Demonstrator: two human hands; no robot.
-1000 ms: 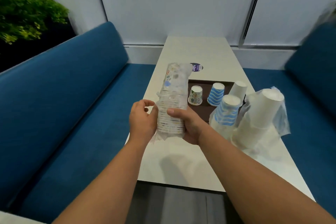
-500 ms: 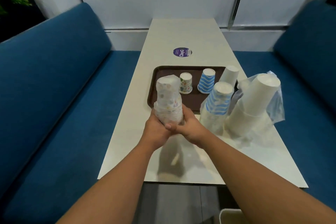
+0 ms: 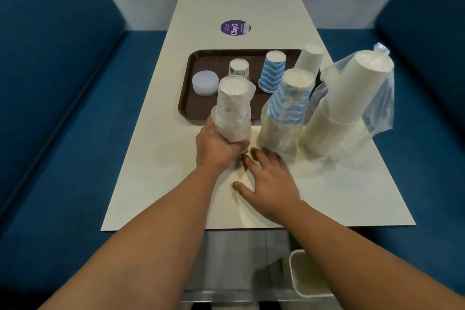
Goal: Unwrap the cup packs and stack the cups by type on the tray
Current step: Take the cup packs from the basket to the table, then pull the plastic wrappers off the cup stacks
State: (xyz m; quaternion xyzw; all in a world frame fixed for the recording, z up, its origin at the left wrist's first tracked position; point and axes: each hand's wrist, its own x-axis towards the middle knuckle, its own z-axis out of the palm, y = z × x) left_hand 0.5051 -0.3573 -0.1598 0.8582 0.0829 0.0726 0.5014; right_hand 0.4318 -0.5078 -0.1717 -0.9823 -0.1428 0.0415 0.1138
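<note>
My left hand (image 3: 218, 145) grips the base of a plastic-wrapped pack of small patterned cups (image 3: 232, 108), which stands upright on the table just in front of the brown tray (image 3: 187, 98). My right hand (image 3: 268, 178) lies flat on the table beside it, fingers spread, holding nothing. On the tray stand one small patterned cup (image 3: 238, 70), a blue-striped cup (image 3: 273, 72), a white cup (image 3: 310, 59) and a low stack of translucent lids (image 3: 205, 82). To the right stand a wrapped blue-striped pack (image 3: 289, 103) and a wrapped white cup pack (image 3: 347, 98).
The white table (image 3: 176, 171) runs away from me between two blue sofas (image 3: 50, 108). A purple round sticker (image 3: 235, 27) lies beyond the tray. A white bin (image 3: 307, 274) stands on the floor under the near table edge, to the right.
The patterned pack has come down from the air onto the table. My right hand has let go of it and dropped flat onto the tabletop; my left hand keeps its hold.
</note>
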